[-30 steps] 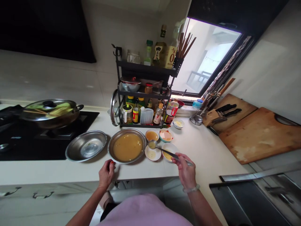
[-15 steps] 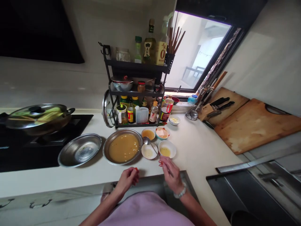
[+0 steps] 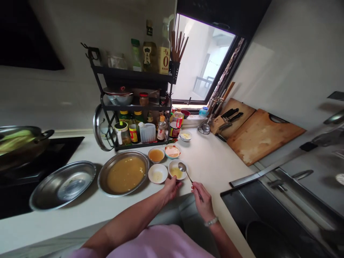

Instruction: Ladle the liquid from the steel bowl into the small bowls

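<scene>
My right hand pinches the handle of a metal spoon, and the spoon's bowl hovers at the right rim of a small white bowl of yellow liquid. My left hand reaches to the near edge of that bowl, its fingers curled against the rim. Left of it sits another small white bowl holding a little pale liquid. A wide steel pan of brownish-yellow liquid lies further left. Behind stand an orange-sauce bowl and a bowl of pinkish sauce.
An empty steel basin sits by the black hob, where a lidded wok stands. A black spice rack lines the back wall. Wooden cutting boards and a knife block lie right; a sink is at lower right.
The view swung right. My left hand moved from the counter edge near the steel pan to the small bowl's rim. The spoon shifted from the left small bowl to the right one.
</scene>
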